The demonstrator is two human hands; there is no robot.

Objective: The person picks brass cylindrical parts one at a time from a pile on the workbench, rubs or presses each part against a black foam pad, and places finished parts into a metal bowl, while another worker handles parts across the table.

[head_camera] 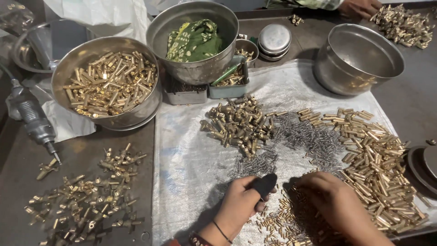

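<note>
Small brass pins [277, 223], heaped on the white sheet [191, 150] under both hands. Sorting or picking step, seemingly. Left hand [243, 200] fingers pinched together, thumb capped black; right hand [330, 200] fingers hidden, cannot tell. Next: a careful single-piece pinch.

dark metal surface [91, 150]; white woven sheet [191, 155] spread over it; loose brass fittings [86, 196] on the bare left side; steel bowls [359, 59] up back
</note>
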